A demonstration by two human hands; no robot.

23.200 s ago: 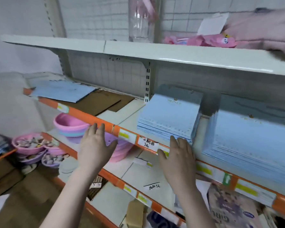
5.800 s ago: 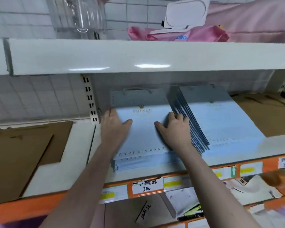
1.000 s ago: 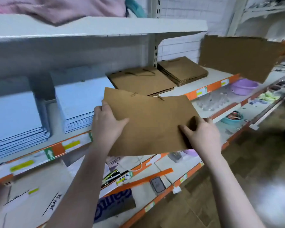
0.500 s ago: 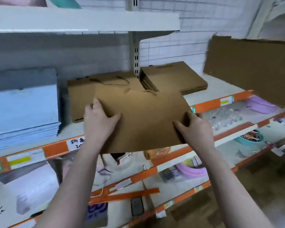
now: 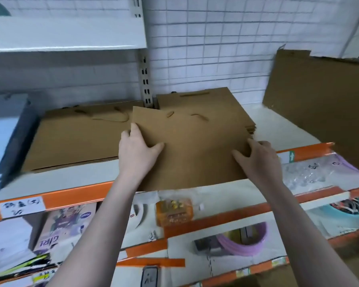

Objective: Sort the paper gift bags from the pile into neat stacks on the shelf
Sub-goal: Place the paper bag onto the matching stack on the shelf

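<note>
Two bare hands on one flat brown kraft paper gift bag [image 5: 195, 150], held at its side edges. Left hand [image 5: 138, 151] clamped on the left edge, thumb on top pointing toward the bag's middle, fingers curled over and past the edge. Right hand [image 5: 257, 159] pinching the right edge, thumb spread on top, fingertips at the corner of the stack beneath. Bag lying between the two hands, resting skewed on the right stack of brown bags [image 5: 232, 106], its near edge jutting past the orange shelf lip [image 5: 77, 194] just below the wrists.

Beyond the left hand, to its left: a second, wider stack of brown bags [image 5: 75, 139], rope handles showing. Further left: blue gift bags [image 5: 2, 131], partly cut off. Far right of the right hand: an upright sheet of corrugated cardboard [image 5: 319, 100] leaning at the wall.

Likely handling: very light, thin, folded flat, stiff enough to stay level when held at both sides, yet easy to crease or bend at corners. Smooth paper, probably apt to slide over the bag beneath. Best held at opposite side edges, as now, then nudged square with flat palms. Loose rope handles [image 5: 199, 117] near the far edge worth tucking flat to avoid snagging.
</note>
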